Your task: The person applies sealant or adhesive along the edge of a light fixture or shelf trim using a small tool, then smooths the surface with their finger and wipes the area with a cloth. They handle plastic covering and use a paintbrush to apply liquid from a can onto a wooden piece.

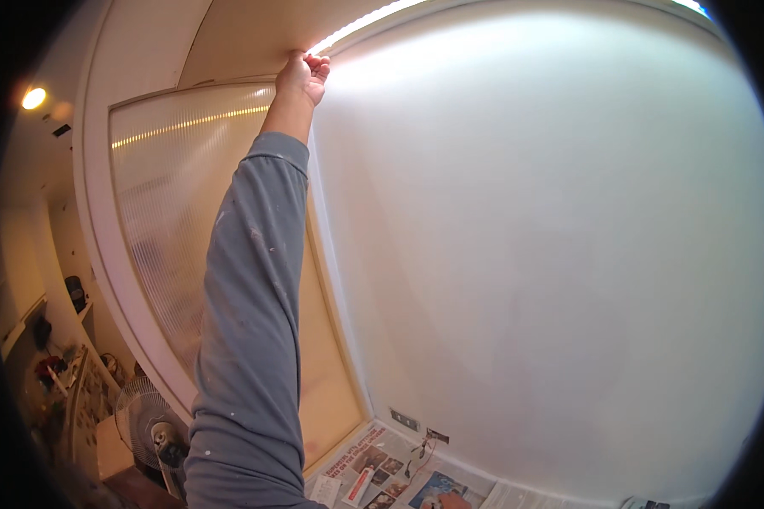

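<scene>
My left arm, in a grey sleeve (250, 314) with pale paint specks, reaches up from the lower edge. My left hand (304, 78) is raised at the top corner where the white wall (535, 254) meets the beige overhead panel (246, 38). Its fingers are curled closed, with the thumb against the panel's edge. Right beside the fingertips begins a bright light strip (361, 25) that runs along the top of the wall. Whatever the fingers hold, if anything, is hidden or too small to make out. My right hand does not show.
Left of the wall stands a ribbed translucent panel (174, 170) in a pale frame (102, 220). Newspaper sheets (382, 462) cover the surface below, near a wall socket box (404, 419) and loose wires (422, 450). A fan (157, 428) and cluttered shelves stand lower left.
</scene>
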`<state>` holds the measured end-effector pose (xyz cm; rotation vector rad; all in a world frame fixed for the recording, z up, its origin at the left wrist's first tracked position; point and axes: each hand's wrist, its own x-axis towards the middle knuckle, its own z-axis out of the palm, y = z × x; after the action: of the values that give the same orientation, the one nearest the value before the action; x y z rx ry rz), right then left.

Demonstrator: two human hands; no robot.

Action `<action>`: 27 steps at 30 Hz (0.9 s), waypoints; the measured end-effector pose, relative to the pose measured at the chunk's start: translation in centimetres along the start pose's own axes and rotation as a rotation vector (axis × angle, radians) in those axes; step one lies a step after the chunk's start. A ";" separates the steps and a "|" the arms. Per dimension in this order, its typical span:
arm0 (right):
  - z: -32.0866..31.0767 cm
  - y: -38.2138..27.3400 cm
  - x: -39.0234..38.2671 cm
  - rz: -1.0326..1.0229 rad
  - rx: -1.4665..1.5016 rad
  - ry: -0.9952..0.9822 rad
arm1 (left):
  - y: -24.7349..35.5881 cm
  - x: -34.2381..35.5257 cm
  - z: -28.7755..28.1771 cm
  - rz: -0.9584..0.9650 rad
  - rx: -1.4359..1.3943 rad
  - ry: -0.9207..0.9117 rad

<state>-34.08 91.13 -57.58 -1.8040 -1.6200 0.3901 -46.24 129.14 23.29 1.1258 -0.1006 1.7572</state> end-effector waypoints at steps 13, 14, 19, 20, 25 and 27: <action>-1.5 -1.6 -0.4 0.041 0.028 0.006 | -4.0 -2.3 -5.5 -0.073 0.045 -0.092; -1.9 -1.9 -0.2 0.051 0.029 -0.014 | -3.2 -2.8 -4.1 -0.073 -0.011 -0.121; -0.8 -0.6 -0.4 -0.006 -0.002 0.024 | -0.3 -3.1 0.2 -0.003 -0.057 -0.157; -0.9 -0.6 -0.4 -0.012 -0.013 0.031 | -0.1 -2.5 0.2 0.026 -0.075 -0.155; -1.2 -1.1 -0.6 0.040 0.021 -0.017 | -1.4 -0.9 0.7 0.039 -0.049 -0.064; -1.5 -1.3 -0.5 0.049 0.023 -0.055 | -1.2 0.5 0.6 0.011 0.013 -0.021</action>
<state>-34.23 90.24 -55.78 -1.8331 -1.6046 0.4826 -44.93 129.73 23.48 1.1550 -0.1081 1.7583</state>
